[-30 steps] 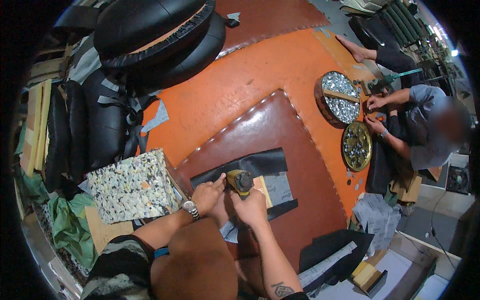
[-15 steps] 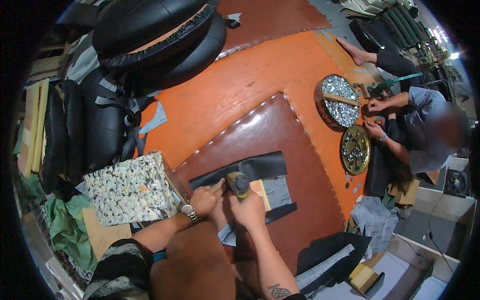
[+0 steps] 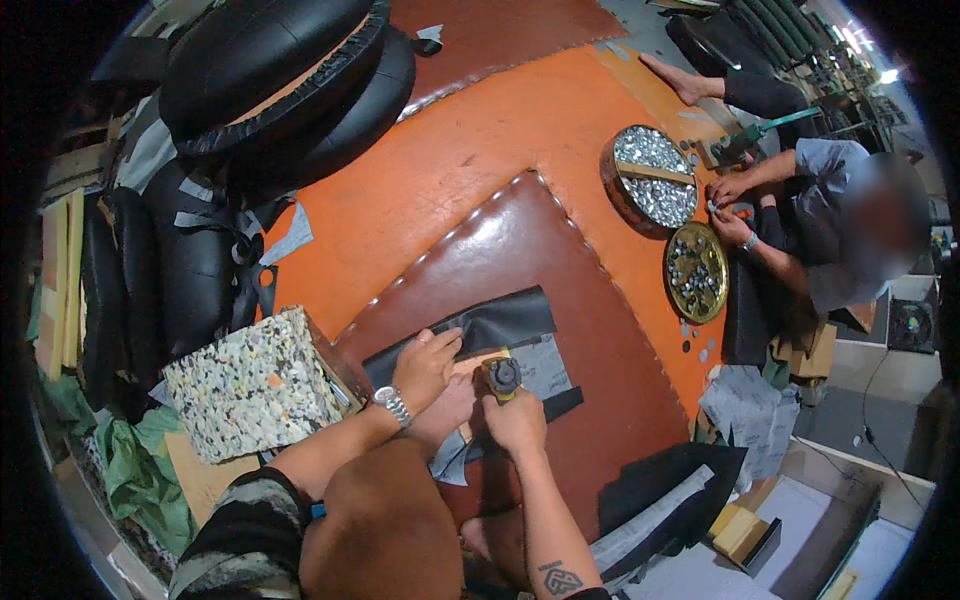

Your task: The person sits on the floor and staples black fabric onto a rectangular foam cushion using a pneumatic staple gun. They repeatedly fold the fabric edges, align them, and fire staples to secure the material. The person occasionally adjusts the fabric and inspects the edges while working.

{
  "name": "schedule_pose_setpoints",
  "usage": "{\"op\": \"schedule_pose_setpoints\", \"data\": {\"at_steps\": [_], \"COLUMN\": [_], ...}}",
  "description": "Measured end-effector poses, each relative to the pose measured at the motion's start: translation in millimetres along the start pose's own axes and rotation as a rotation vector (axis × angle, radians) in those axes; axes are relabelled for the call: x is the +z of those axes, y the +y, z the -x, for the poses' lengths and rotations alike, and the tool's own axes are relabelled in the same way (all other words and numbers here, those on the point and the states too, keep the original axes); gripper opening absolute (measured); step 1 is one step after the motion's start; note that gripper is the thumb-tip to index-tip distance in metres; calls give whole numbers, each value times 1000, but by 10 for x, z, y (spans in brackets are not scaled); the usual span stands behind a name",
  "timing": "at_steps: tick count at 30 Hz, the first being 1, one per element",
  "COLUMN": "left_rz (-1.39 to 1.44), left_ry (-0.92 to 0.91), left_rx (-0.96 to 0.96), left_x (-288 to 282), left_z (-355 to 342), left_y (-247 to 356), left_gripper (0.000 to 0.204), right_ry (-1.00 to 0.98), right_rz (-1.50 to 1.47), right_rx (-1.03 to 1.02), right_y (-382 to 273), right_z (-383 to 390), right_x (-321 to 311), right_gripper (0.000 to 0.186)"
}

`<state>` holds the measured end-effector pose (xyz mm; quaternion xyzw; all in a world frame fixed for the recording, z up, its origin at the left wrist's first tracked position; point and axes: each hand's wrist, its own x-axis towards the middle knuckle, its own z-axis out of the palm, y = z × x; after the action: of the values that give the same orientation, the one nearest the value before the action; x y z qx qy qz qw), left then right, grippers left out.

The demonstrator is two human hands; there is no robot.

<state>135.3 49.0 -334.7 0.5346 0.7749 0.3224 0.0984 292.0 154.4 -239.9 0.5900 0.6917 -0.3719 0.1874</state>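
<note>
Black sheet (image 3: 505, 320): long axis slanting from near left to far right. Left hand (image 3: 428, 362): unclenched, fingers extended upon it. Right hand (image 3: 516, 424): gripping dark-headed tool (image 3: 503, 375).

Panel (image 3: 535, 362) (on mat (image 3: 510, 235)), foam (image 3: 255, 385) left

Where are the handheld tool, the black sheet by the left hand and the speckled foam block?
Handheld tool (image 3: 503, 376): head view, dark rounded top.
Black sheet (image 3: 502, 320): head view, smooth upper surface.
Foam block (image 3: 262, 385): head view, broad speckled face.
</note>
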Motion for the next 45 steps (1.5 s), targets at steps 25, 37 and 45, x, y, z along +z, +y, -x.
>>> {"op": "schedule_pose_setpoints", "data": {"at_steps": [25,37,45], "left_rz": [-122,66,55], "left_ry": [-601,-663,-682], "left_rx": [27,-276,-28], "left_x": [34,120,-101], "left_z": [177,398,240], "left_y": [1,-16,11], "left_gripper": [22,48,44], "right_ry": [61,53,-22], "right_rz": [-4,89,15], "right_rx": [-144,-215,-279], "right_y": [-570,-797,-567], "right_z": [-251,-142,-132], "right_x": [-57,-38,-120], "right_gripper": [45,48,52]}}
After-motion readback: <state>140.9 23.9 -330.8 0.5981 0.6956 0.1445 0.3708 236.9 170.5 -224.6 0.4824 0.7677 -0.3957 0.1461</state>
